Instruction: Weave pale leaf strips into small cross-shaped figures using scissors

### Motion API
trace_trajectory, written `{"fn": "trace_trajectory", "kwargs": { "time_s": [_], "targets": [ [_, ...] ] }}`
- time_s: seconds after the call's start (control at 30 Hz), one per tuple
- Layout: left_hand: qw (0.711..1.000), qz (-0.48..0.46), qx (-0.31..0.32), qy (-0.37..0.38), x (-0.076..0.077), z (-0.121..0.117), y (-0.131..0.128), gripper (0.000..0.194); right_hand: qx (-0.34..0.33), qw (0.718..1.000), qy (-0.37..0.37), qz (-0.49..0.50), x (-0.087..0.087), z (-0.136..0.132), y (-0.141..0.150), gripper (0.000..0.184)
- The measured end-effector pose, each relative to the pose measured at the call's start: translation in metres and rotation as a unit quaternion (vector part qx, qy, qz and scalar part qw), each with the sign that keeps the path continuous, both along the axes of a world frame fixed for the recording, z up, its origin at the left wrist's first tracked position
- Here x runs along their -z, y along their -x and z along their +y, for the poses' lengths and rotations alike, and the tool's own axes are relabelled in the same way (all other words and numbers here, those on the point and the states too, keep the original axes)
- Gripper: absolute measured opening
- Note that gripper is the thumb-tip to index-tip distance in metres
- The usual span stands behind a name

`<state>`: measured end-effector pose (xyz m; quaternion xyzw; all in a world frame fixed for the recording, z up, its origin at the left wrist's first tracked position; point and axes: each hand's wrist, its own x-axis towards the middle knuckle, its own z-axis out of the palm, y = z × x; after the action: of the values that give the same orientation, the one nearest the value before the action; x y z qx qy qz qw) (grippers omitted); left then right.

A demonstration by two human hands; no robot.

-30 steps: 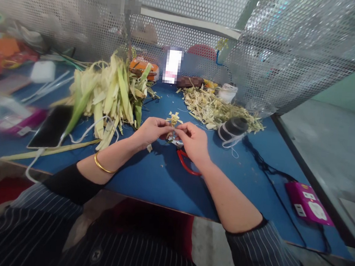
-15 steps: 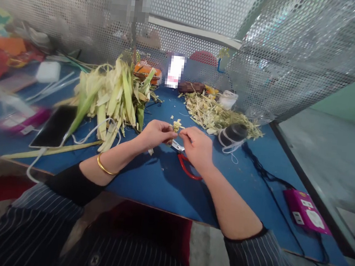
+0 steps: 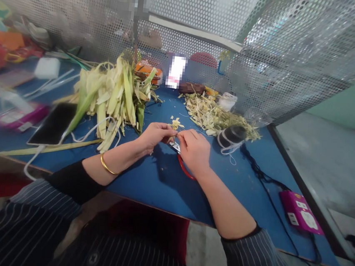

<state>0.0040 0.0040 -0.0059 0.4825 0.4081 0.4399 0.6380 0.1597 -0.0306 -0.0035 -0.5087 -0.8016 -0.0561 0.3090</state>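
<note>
Over the middle of the blue table point(image 3: 147, 184), my two hands meet at the fingertips. My left hand point(image 3: 154, 138) is closed in a pinch round the base of a small pale yellow corn husk flower point(image 3: 175, 124), whose petals stick up above the fingers. Pressed close beside it, my right hand point(image 3: 196, 150) is also pinched; whatever lies between its fingertips is too small to make out. Below the hands is a pair of scissors point(image 3: 184, 168) with red handles, partly hidden by the right hand.
Left stands a heap of corn husks point(image 3: 112, 91), beside a phone point(image 3: 54, 123) on a white cable. Right lie husk scraps point(image 3: 207, 113), a black spool point(image 3: 233, 134) with white thread, and a magenta power strip point(image 3: 301, 212) with black cords. Perforated metal mesh point(image 3: 190, 29) closes the back.
My right hand has turned slightly and its fingers have curled further in, close against the left fingertips. The flower stays in the left hand. The view has shifted a little.
</note>
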Motion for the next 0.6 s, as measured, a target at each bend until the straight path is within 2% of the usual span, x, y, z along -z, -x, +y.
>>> {"fn": "trace_trajectory", "kwargs": {
  "time_s": [0.07, 0.13, 0.2, 0.27, 0.3, 0.37, 0.47, 0.6],
  "targets": [
    [1.0, 0.011, -0.013, -0.008, -0.001, 0.001, 0.001, 0.02, -0.001, 0.997, 0.042, 0.069, 0.002, 0.004, -0.001, 0.026],
    [0.999, 0.016, -0.034, -0.029, -0.002, 0.002, 0.002, 0.02, 0.005, 0.976, 0.112, 0.185, 0.004, 0.008, -0.001, 0.021],
    [0.997, 0.012, -0.056, -0.05, -0.004, 0.002, 0.003, 0.021, 0.003, 0.928, 0.208, 0.31, 0.006, 0.011, 0.0, 0.027],
    [0.996, 0.01, -0.065, -0.064, -0.005, 0.0, 0.003, 0.021, -0.019, 0.865, 0.304, 0.398, 0.006, 0.011, 0.004, 0.03],
    [0.995, 0.011, -0.063, -0.071, -0.005, 0.0, 0.003, 0.021, -0.033, 0.839, 0.339, 0.425, 0.005, 0.009, 0.006, 0.029],
    [0.995, 0.018, -0.058, -0.084, -0.005, -0.002, 0.002, 0.021, -0.053, 0.805, 0.369, 0.461, 0.003, 0.006, 0.01, 0.024],
    [0.99, 0.043, -0.057, -0.119, -0.001, -0.001, 0.001, 0.022, -0.062, 0.794, 0.351, 0.492, 0.0, 0.001, 0.014, 0.019],
    [0.971, 0.127, -0.08, -0.189, 0.008, 0.003, 0.0, 0.022, -0.071, 0.811, 0.322, 0.483, 0.001, 0.0, 0.014, 0.018]
  ]
}}
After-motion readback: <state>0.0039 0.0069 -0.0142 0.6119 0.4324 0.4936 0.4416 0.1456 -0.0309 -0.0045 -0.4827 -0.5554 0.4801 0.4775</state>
